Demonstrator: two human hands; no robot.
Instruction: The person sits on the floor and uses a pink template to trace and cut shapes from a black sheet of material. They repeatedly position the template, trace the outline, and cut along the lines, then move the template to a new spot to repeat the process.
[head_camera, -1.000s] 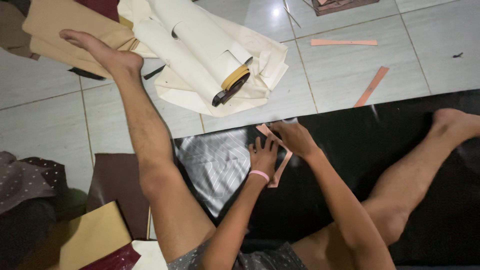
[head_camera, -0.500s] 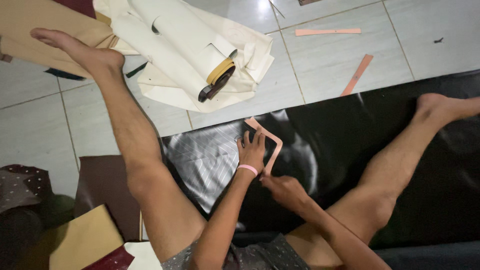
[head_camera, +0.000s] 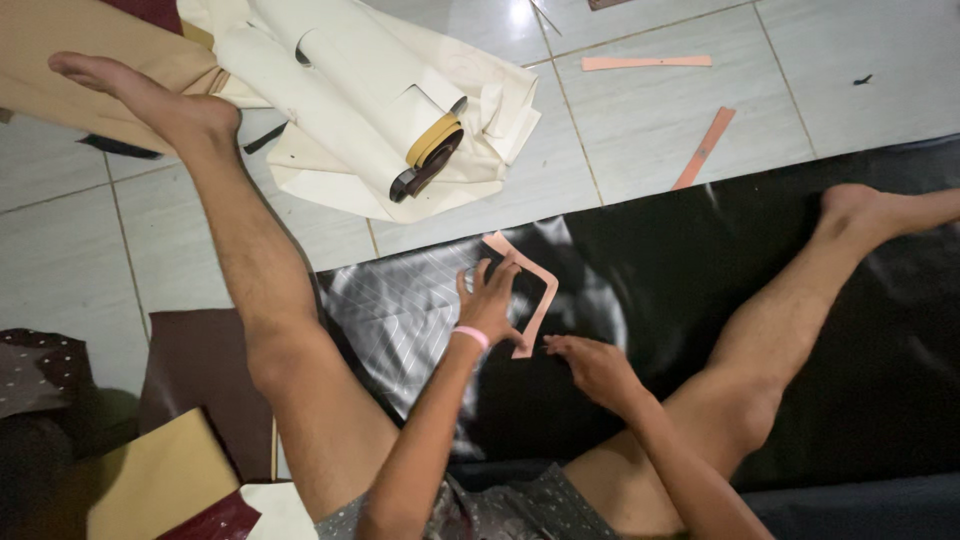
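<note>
Salmon-pink angular cardboard template (head_camera: 533, 285) lay flat on the glossy black sheet of synthetic leather (head_camera: 700, 260), near that sheet's upper left edge. Sheet was spread on the pale tiled floor (head_camera: 650, 130) and ran under both bare legs.

Left hand (head_camera: 492, 300), with a pink wristband (head_camera: 471, 335), was pressed down on the template's left side: fingers spread, palm down, flat contact, nothing gripped. A small light object sat at its fingertips, too small to identify.

Right hand (head_camera: 590, 362) rested on the black sheet just below the template's lower end. Fingers were half curled, tips pointing at the template, close to it. Couldn't tell whether they touched it, or whether they pinched anything.

Left leg (head_camera: 260, 290) stretched up-left, foot on a tan sheet (head_camera: 70, 40) at the top left corner. Right leg (head_camera: 790, 310) lay bent across the black sheet, foot near the right edge.

Beyond the black sheet's top edge: cream rolled material (head_camera: 350, 90) on loose cream sheets, with a coiled yellow-and-dark-brown strip (head_camera: 432, 158) at the roll's end. Two loose salmon-pink strips on the tiles, well apart from the hands: one horizontal (head_camera: 645, 62), one diagonal (head_camera: 705, 148) just above the black sheet's edge.

Lower left: dark brown leather piece (head_camera: 190, 370) beside the left thigh, mustard-yellow sheet (head_camera: 150, 480) below it, dark dotted fabric (head_camera: 40, 370) at the frame edge.
</note>
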